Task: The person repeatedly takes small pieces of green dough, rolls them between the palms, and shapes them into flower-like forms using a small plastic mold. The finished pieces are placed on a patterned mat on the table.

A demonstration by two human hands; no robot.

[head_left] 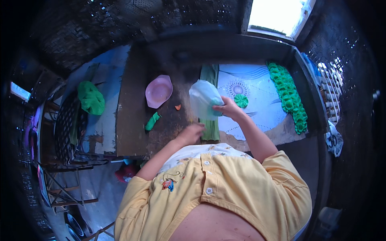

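Observation:
I hold a translucent plastic bag (pixel 203 98), pale greenish contents showing through, in my closed right hand (pixel 229 108). My left hand (pixel 193 132) is below the bag at the left edge of a long green leaf strip (pixel 210 134), its fingers smeared, so its grip is unclear. To the right, a green pleated round (pixel 241 101) lies on a white patterned sheet (pixel 253 112), beside a long row of bright green ruffled pieces (pixel 283 92). On the left are a pink dish (pixel 159 91), a small orange piece (pixel 177 107) and a crumpled green bundle (pixel 152 121).
Raised boards (pixel 289 50) border the worn work surface at the back and sides. A green plastic bag (pixel 91 97) and dotted dark fabric (pixel 66 124) sit on the adjoining surface at left. Metal frames (pixel 70 188) stand below left; a white bag (pixel 334 138) hangs at right.

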